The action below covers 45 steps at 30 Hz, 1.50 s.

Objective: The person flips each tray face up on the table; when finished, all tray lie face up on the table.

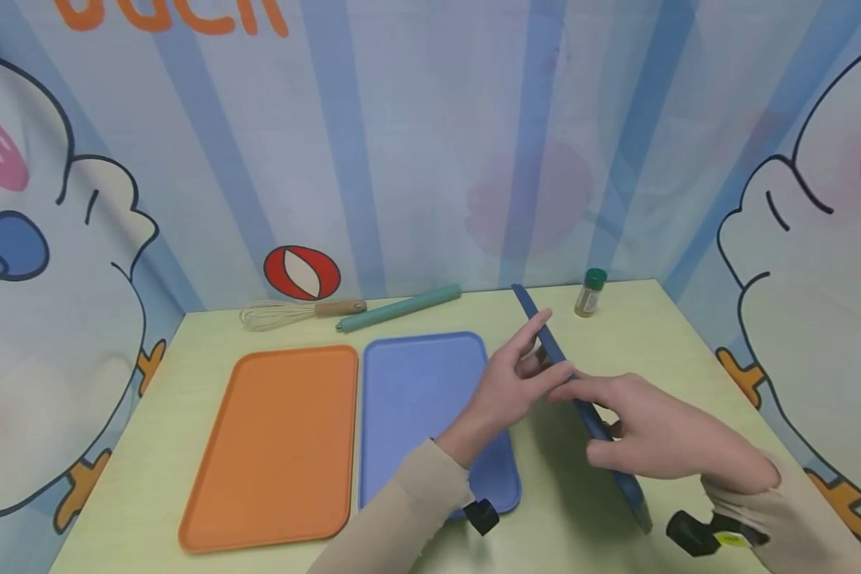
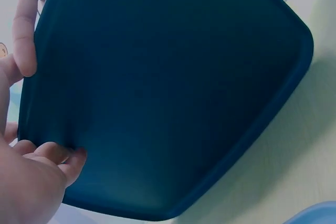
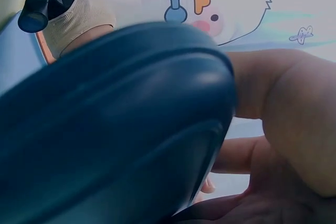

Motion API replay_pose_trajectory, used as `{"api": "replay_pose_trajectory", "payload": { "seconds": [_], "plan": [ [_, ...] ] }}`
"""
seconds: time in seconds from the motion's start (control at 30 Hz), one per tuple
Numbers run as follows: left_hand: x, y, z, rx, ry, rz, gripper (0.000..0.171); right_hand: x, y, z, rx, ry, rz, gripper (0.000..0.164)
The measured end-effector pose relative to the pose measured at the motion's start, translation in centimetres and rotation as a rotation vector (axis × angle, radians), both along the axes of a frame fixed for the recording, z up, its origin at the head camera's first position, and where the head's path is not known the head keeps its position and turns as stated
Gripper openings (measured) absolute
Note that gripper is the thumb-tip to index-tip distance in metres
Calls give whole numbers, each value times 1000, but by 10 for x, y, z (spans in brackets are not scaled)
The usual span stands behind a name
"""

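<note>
A dark blue tray (image 1: 594, 422) (image 2: 168, 93) stands tilted on edge at the right of the table, seen nearly edge-on in the head view. My left hand (image 1: 504, 392) grips its rim, with fingertips against the broad face in the left wrist view. From the other side my right hand (image 1: 656, 430) holds the same rim, thumb toward me and fingers reaching close to the left hand. Close up in the right wrist view, the tray's rounded corner (image 3: 157, 87) covers part of the right hand's fingers.
A lighter blue tray (image 1: 423, 399) lies under my left forearm, beside an orange tray (image 1: 280, 454). Behind them are a whisk (image 1: 280, 315) and a teal rolling pin (image 1: 402, 308). A green-capped spice jar (image 1: 590, 293) stands at the back right. A printed curtain (image 1: 430, 159) surrounds the table.
</note>
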<state>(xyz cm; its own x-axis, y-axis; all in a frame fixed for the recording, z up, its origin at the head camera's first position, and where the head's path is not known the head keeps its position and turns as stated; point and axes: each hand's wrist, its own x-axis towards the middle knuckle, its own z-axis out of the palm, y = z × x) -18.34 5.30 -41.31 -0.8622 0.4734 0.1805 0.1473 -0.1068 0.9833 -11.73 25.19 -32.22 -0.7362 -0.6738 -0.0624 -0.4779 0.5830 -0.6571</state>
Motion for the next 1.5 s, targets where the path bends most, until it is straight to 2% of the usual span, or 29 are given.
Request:
{"api": "replay_pose_trajectory", "payload": {
  "seconds": [0.2, 0.5, 0.9, 1.27, 1.5],
  "plan": [
    [2, 1, 3, 23, -9, -15, 69, 3, 0, 5, 5, -12, -17, 61],
    [5, 1, 7, 25, 30, -42, 67, 7, -2, 10, 32, -15, -49, 68],
    [7, -1, 17, -34, 116, -39, 65, 15, -2, 14, 4, 103, -54, 67],
    [5, -4, 22, 31, 147, -124, 66, 18, 2, 16, -45, 89, -81, 69],
    [7, -6, 25, 56, 186, -139, 67, 21, 6, 15, -76, 98, -127, 70]
  ]
}}
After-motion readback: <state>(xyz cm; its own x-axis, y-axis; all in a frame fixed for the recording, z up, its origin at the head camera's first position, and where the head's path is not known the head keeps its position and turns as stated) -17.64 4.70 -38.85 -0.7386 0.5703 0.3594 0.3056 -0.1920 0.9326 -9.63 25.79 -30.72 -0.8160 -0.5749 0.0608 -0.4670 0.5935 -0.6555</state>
